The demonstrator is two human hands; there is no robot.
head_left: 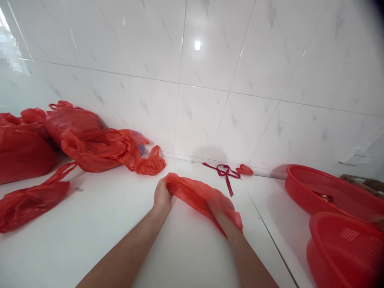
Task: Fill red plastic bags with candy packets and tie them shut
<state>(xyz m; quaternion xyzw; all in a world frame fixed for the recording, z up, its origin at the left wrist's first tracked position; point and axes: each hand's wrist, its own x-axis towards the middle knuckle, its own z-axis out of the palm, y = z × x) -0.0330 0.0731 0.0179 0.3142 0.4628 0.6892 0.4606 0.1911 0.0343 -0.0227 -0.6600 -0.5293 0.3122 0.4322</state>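
A thin red plastic bag (195, 192) stretches between my two hands above the white tabletop. My left hand (162, 196) pinches the bag's gathered left end. On the other side, my right hand (217, 208) reaches inside the bag; its fingers are covered by the red film and blurred, so their pose does not show. Just beyond the bag, near the wall, lies a dark red ribbon (223, 173) in a loose loop. Beside the ribbon sits a small folded red piece (245, 169).
Filled red bags (24, 152) and crumpled red bags (102, 148) crowd the left against the tiled wall (144, 96). Another red bag (36, 200) lies nearer. Two red plastic baskets, one farther back (300, 192) and one nearer (321, 248), stand at right. A seam (270, 234) crosses the tabletop.
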